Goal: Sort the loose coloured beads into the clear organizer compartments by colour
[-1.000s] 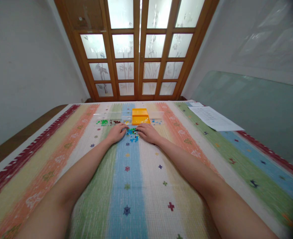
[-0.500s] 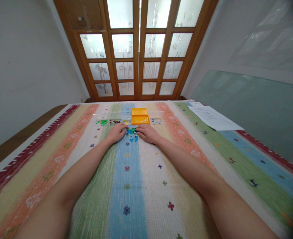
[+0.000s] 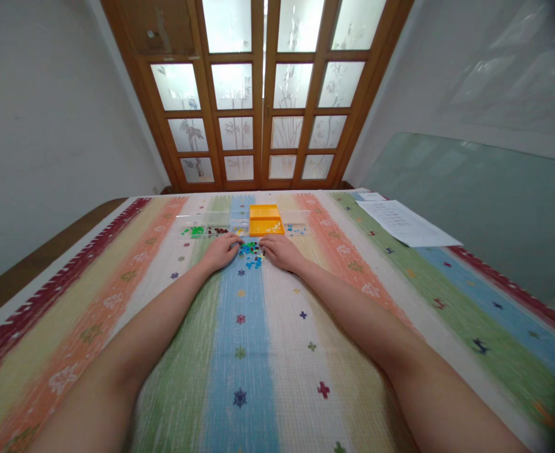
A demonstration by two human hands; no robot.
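Observation:
A small heap of tiny coloured pieces (image 3: 251, 255), mostly blue and green, lies on the striped cloth (image 3: 240, 352) far in front of me. My left hand (image 3: 221, 250) rests palm down at the heap's left edge, its fingers curled toward the pieces. At the right edge lies my right hand (image 3: 281, 250), fingers bent over the cloth and touching the heap. Whether either hand pinches a piece is too small to tell. Just beyond the heap stands an orange tray (image 3: 264, 220), with clear sorting compartments (image 3: 206, 231) holding green and dark red pieces to its left.
A further clear compartment (image 3: 296, 225) with blue pieces sits right of the orange tray. Printed paper sheets (image 3: 403, 223) lie at the far right of the cloth. A glass pane (image 3: 485, 201) leans along the right wall. Wooden glazed doors (image 3: 263, 94) stand behind the table.
Both hands stay at the heap; the right hand has shifted very slightly. The pieces look much the same.

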